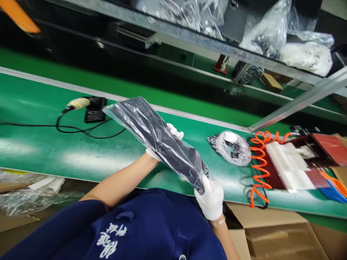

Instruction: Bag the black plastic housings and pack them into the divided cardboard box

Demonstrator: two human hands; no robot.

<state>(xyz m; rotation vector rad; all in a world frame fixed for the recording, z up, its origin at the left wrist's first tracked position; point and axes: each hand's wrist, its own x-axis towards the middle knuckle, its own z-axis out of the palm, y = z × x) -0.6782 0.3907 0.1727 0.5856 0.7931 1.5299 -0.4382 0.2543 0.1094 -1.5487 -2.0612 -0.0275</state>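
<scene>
A long flat black item in a clear plastic bag (159, 139) is held slantwise above the green bench, its far end up to the left. My left hand (175, 131), in a white glove, supports it from beneath; the fingertips curl past its far edge and the palm is hidden under it. At the near right end, my right hand (210, 198), also gloved in white, is closed on the gathered bag end. What the black item inside is cannot be made out.
Left on the green bench (89, 159) lies a black device (94, 110) with a cable. A plastic bag of small black parts (230, 148), an orange coiled hose (260, 162) and a dark red box with white foam (290, 162) lie right. Overhead runs a metal shelf (173, 29); below is a cardboard box (284, 238).
</scene>
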